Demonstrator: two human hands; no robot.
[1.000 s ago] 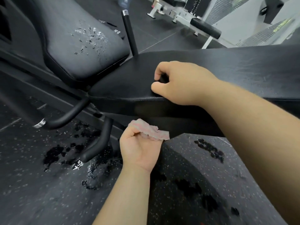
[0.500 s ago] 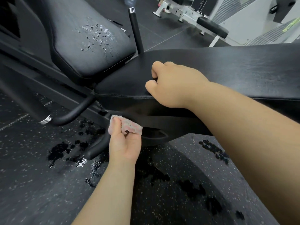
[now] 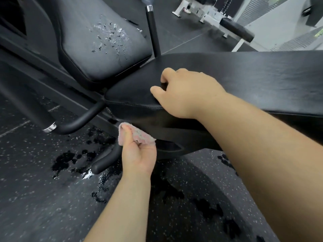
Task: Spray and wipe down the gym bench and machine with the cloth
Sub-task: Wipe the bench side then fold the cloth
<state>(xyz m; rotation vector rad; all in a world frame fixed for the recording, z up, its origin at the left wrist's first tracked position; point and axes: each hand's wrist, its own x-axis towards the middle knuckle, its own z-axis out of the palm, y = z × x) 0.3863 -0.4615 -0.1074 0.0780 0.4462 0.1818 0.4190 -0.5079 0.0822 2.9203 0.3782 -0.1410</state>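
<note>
Cloth (image 3: pixel 139 137) — pink and bunched — is gripped between the thumb and curled fingers of the left hand (image 3: pixel 139 155) and is held up at the dark frame (image 3: pixel 183 137), just beneath the near end of the bench pad (image 3: pixel 262 81). The right hand (image 3: pixel 185 92) is rested on top of that pad, fingers clenched under, with nothing seen in them. Droplets are scattered on the tilted seat pad (image 3: pixel 97 49) — wet patches are spread over the speckled floor (image 3: pixel 35 198).
</note>
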